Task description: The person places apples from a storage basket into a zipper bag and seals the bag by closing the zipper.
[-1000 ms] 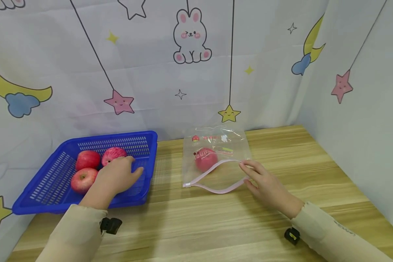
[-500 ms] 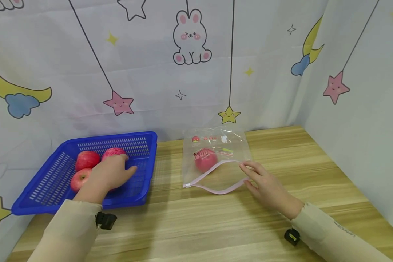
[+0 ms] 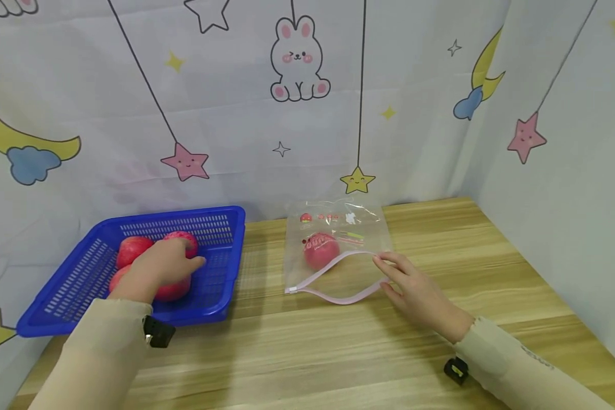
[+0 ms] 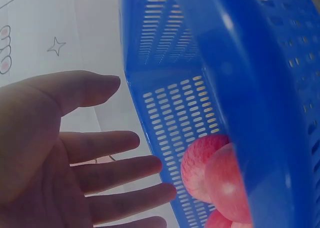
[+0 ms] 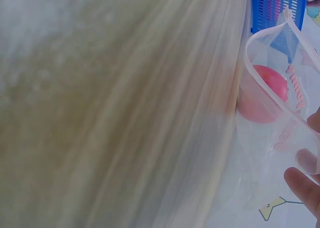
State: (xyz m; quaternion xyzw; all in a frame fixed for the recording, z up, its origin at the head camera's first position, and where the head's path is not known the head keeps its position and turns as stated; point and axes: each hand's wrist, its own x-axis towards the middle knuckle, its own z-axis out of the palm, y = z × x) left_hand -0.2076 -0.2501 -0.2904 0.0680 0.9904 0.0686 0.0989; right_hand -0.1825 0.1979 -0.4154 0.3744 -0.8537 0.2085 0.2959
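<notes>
In the head view my left hand hovers over the blue plastic basket, partly covering several red apples inside. The left wrist view shows this hand with fingers spread and nothing in the palm, apart from the apples. At the middle, a clear zip bag lies on the table, its pink-edged mouth gaping toward me. One apple is inside it. With fingertips and thumb, my right hand holds the bag's right edge by the mouth; the right wrist view cuts off most of that hand.
A wooden table carries the basket at left and the bag. Behind it hangs a white printed cloth, which also runs along the right side. The basket's raised rim surrounds the apples.
My left hand has shifted left over the basket, uncovering a front apple beneath it. My right hand and the bag have stayed in place.
</notes>
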